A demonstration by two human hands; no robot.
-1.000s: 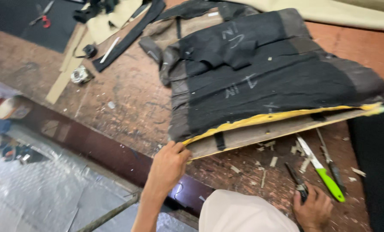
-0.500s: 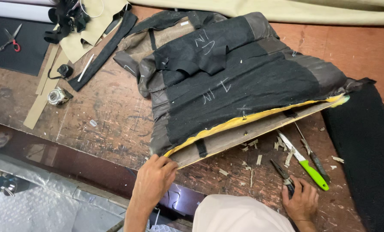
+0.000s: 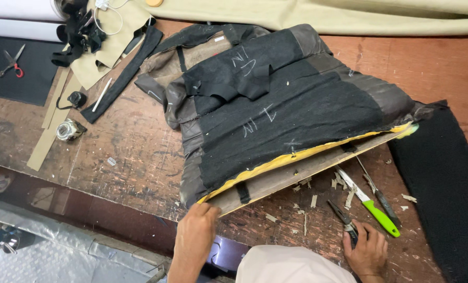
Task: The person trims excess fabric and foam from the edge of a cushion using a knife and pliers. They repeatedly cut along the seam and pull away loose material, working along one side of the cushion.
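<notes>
A seat cushion panel [image 3: 286, 120] lies upside down on the worn wooden workbench [image 3: 124, 152], covered in black felt with chalk marks, yellow foam and a plywood board [image 3: 297, 175] showing along its near edge. My left hand [image 3: 196, 233] grips the near left corner of the board. My right hand [image 3: 367, 249] rests on the bench at the lower right, fingers closed on the handle of black pliers [image 3: 344, 220]. A green-handled knife [image 3: 370, 205] and a thin dark tool [image 3: 378, 191] lie just beyond that hand.
A black fabric piece [image 3: 443, 183] lies at the right. At the far left are red-handled scissors [image 3: 11, 63], black straps [image 3: 124, 68], cardboard strips [image 3: 48, 131], a small jar [image 3: 69, 129] and beige cloth [image 3: 323, 13] along the back. Wood chips litter the bench.
The view has shifted so the cushion sits more central. My left hand stays on the board's corner and my right hand stays by the pliers.
</notes>
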